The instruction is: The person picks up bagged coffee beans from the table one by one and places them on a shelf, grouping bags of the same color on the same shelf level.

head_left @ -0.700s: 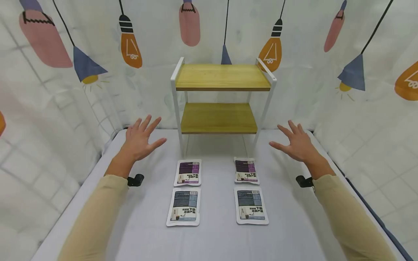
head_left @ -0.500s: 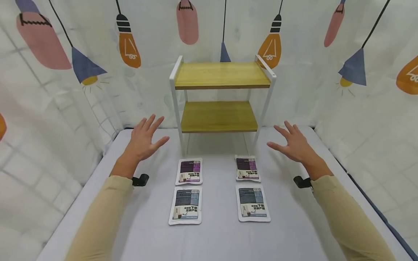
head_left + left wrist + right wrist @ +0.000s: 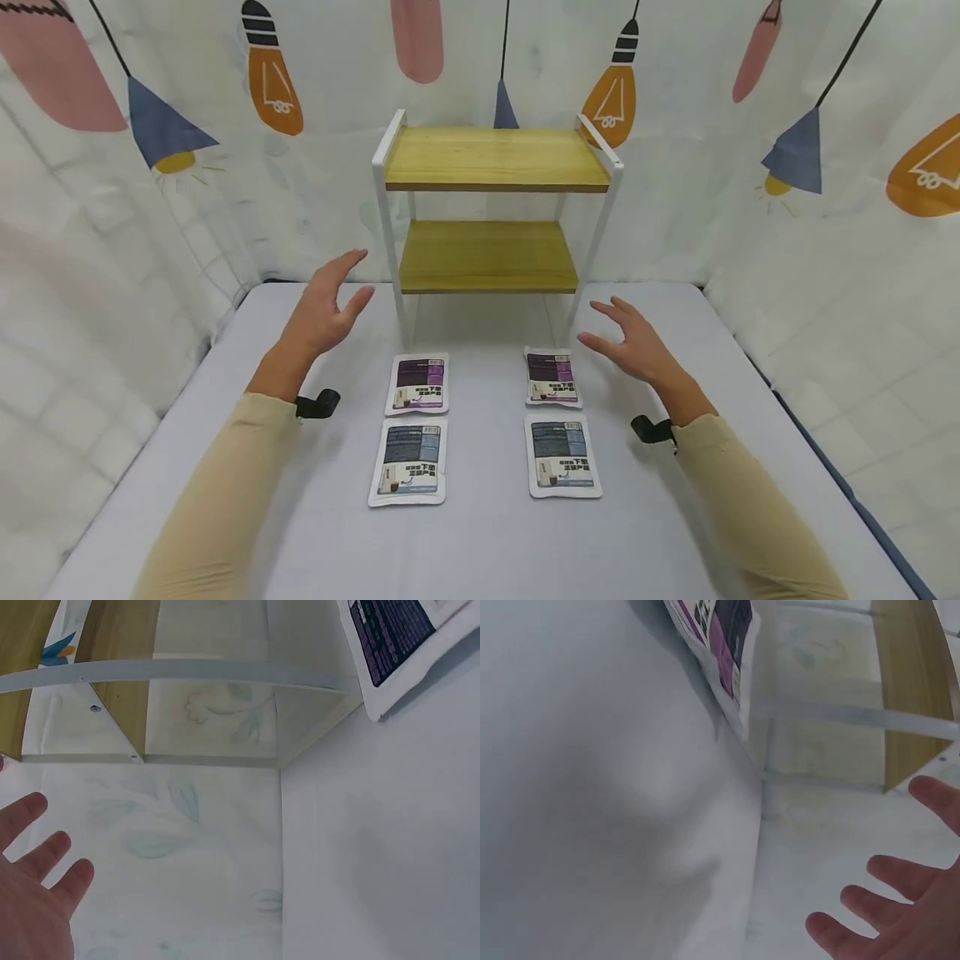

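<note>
A white curtain printed with hanging lamps and bulbs (image 3: 675,233) backs a counter spread with a white cloth (image 3: 487,550), where a two-tier shelf with wooden boards and a white frame (image 3: 495,158) stands at the far side, between a person's outstretched arms in tan sleeves (image 3: 217,492). The left hand (image 3: 322,310), its fingers apart and holding nothing, is raised near the shelf's left upright; the right hand (image 3: 630,342), likewise spread and without a hold, is lower and beyond the right upright. Four flat packets lie on the counter in front of the shelf, long axes running roughly front to back: a left blue packet (image 3: 408,462) and a right blue packet (image 3: 562,457) closest to the person, with the smaller-looking left purple packet (image 3: 418,383) and right purple packet (image 3: 552,377) just beyond them. The left purple packet lies to the right of the left hand and toward the person; the right purple packet sits left of the right hand, which appears the nearer of the two to its packet, neither touching.
</note>
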{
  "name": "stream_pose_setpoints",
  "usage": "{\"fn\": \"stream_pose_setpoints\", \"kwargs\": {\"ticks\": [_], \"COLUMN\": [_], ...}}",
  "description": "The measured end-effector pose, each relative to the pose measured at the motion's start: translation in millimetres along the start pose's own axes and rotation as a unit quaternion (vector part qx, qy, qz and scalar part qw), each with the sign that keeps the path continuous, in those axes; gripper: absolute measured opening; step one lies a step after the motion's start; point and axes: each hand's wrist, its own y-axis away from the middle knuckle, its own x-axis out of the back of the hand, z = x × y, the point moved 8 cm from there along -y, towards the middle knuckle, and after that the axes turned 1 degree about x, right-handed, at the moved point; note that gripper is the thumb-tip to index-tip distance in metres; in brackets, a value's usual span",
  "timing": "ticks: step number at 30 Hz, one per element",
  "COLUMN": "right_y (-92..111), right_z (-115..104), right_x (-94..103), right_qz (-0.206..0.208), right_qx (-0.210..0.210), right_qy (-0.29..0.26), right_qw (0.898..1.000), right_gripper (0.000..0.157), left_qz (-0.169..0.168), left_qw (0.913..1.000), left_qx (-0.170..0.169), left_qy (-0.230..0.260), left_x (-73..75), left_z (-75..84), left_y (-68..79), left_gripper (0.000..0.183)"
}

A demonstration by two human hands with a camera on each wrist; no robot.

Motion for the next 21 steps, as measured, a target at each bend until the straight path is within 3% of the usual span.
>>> {"fn": "stream_pose_setpoints", "kwargs": {"ticks": [7, 12, 17, 21], "right_y": [6, 8, 9, 9], "right_z": [-9, -8, -4, -3], "right_x": [-24.5, -32.5, -40.4, -49.3], "right_qz": [0.004, -0.015, -0.02, -0.019], "right_qx": [-0.013, -0.044, -0.082, -0.103], "right_qy": [-0.055, -0.066, -0.085, -0.111], "right_qw": [0.998, 0.997, 0.993, 0.988], "right_gripper": [0.082, 0.082, 0.071, 0.065], "left_qz": [0.05, 0.065, 0.073, 0.086], "left_qw": [0.9908, 0.9805, 0.9718, 0.9702], "left_qx": [-0.016, -0.004, 0.019, 0.043], "left_qy": [0.125, 0.186, 0.223, 0.222], "left_x": [5.7, 1.2, -2.7, -1.8], "left_z": [13.1, 21.0, 24.1, 24.6], "left_y": [-2.4, -6.3, -10.3, -8.6], "left_gripper": [0.052, 0.047, 0.045, 0.043]}}
